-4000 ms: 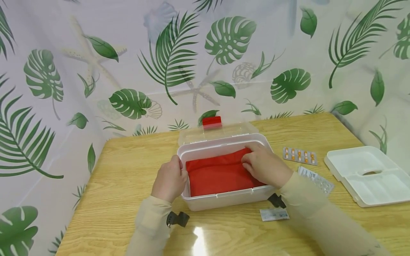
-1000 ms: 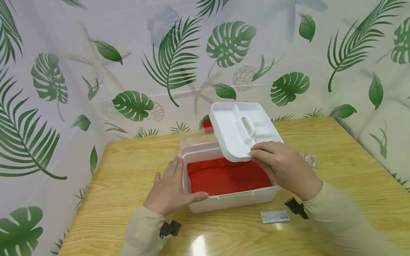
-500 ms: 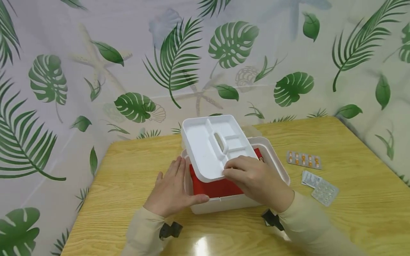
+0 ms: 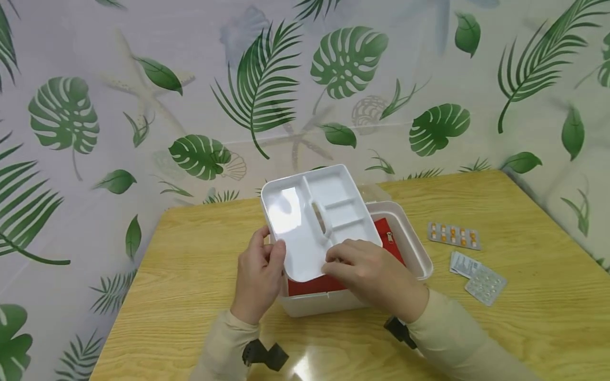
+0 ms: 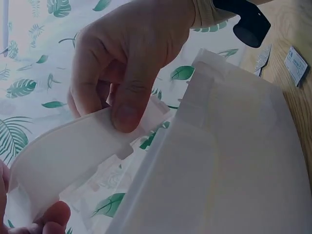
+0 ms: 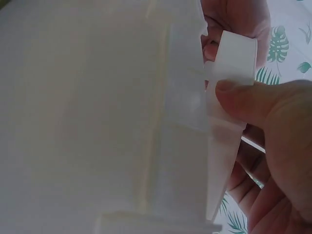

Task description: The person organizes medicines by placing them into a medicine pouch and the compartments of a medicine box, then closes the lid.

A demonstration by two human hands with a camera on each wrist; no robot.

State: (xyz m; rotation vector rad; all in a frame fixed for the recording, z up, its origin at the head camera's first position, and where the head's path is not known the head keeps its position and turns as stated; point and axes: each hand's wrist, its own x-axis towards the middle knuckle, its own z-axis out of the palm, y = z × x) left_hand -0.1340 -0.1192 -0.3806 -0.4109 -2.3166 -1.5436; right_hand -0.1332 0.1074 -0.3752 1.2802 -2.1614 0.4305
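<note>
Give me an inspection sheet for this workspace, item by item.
Surface: wooden table, glare patch at the near edge.
Job's things: white divided tray, tilted over the open white box; red pouch inside the box.
Clutter: orange pill blister and two more blister packs, right of the box.
Hands: left hand grips the tray's left edge; right hand pinches its near edge.
Cables: nothing seen; black wrist mounts only.
Surroundings: leaf-print curtain behind and beside the table.
</note>
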